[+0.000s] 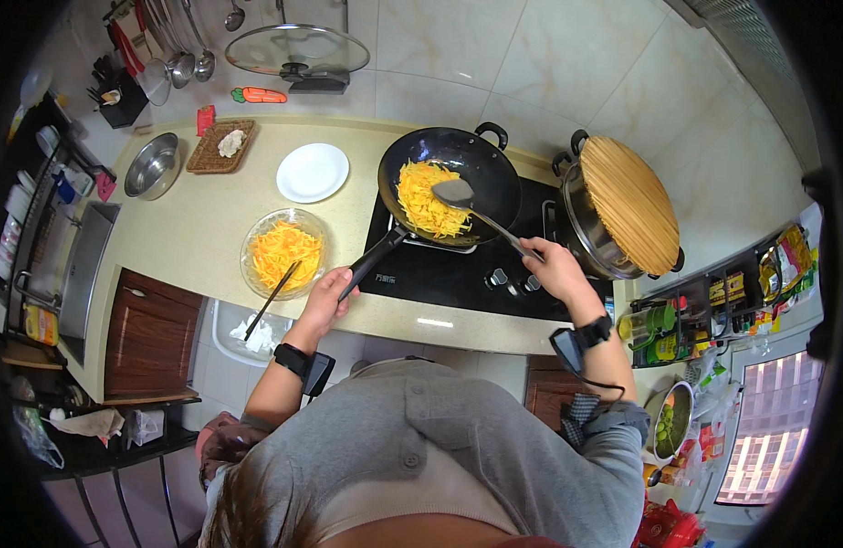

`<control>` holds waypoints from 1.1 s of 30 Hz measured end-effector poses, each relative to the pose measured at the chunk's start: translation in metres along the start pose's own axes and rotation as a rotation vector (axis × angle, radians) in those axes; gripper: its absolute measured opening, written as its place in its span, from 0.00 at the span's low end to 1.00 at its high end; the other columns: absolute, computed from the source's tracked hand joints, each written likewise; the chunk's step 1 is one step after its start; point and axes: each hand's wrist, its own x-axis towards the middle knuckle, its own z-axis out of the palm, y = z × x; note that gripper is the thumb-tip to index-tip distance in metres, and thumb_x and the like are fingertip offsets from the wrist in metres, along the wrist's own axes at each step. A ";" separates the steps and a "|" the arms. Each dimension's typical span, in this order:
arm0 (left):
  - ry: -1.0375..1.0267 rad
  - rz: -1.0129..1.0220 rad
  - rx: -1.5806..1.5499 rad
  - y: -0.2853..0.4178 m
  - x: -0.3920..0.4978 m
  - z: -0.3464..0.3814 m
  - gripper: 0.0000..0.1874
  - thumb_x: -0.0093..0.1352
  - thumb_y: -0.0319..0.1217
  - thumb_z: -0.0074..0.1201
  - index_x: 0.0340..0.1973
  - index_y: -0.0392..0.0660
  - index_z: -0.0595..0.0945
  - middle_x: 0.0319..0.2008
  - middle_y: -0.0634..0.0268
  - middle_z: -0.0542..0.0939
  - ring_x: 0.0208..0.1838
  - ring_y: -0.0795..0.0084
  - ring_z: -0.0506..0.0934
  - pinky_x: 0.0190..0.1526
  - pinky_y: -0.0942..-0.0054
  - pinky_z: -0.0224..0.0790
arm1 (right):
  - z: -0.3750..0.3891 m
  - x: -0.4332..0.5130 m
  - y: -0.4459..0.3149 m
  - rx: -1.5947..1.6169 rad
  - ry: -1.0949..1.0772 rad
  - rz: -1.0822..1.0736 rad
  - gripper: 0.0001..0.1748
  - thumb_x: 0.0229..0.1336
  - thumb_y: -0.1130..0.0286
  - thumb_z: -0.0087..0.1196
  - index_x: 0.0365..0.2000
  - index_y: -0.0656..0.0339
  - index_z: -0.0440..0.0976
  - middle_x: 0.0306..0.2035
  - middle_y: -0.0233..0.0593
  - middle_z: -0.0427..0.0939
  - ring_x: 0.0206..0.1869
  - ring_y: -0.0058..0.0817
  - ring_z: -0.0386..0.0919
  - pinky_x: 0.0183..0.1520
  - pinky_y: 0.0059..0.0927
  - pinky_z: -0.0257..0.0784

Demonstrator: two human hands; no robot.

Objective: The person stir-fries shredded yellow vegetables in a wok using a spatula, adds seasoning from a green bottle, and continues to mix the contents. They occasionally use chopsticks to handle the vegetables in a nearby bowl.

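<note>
My left hand (329, 299) is closed around the long black handle of a wok (496, 185) on the gas hob (435, 281). With my right hand (555, 267) I grip the handle of a metal spatula (453, 194), whose blade lies against yellow and orange shredded food (428, 219) in the wok. Left of the wok, a clear glass bowl (246, 264) holds more of the same shreds, and dark chopsticks (274, 300) rest in it, sticking out over the counter's front edge. A white plate (312, 172) lies behind that bowl.
A steel pot (585, 226) with a slatted wooden lid (630, 205) stands right of the wok. Farther left are a woven tray (216, 164) with a pale lump and a metal bowl (153, 166). A glass lid (298, 51) and ladles hang on the wall. Below the counter is a bin (223, 342).
</note>
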 end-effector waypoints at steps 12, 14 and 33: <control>0.000 0.023 0.023 -0.002 0.001 0.000 0.13 0.80 0.41 0.50 0.50 0.46 0.76 0.29 0.70 0.80 0.17 0.86 0.65 0.18 0.84 0.56 | 0.001 -0.036 0.011 -0.287 0.384 -0.119 0.24 0.59 0.69 0.64 0.55 0.58 0.73 0.41 0.50 0.81 0.44 0.51 0.81 0.47 0.43 0.77; -0.005 0.020 0.009 -0.002 0.002 -0.001 0.13 0.80 0.41 0.50 0.50 0.46 0.76 0.29 0.70 0.80 0.17 0.86 0.65 0.18 0.84 0.56 | 0.007 -0.031 0.013 -0.024 0.152 -0.070 0.25 0.60 0.68 0.63 0.56 0.59 0.71 0.41 0.53 0.81 0.45 0.52 0.81 0.46 0.44 0.77; -0.018 0.013 -0.018 -0.004 0.003 -0.004 0.16 0.80 0.42 0.50 0.54 0.44 0.77 0.28 0.71 0.78 0.17 0.87 0.63 0.19 0.84 0.53 | 0.011 0.016 -0.005 -0.448 0.165 -0.313 0.27 0.61 0.69 0.59 0.61 0.41 0.73 0.35 0.42 0.78 0.35 0.46 0.81 0.38 0.46 0.79</control>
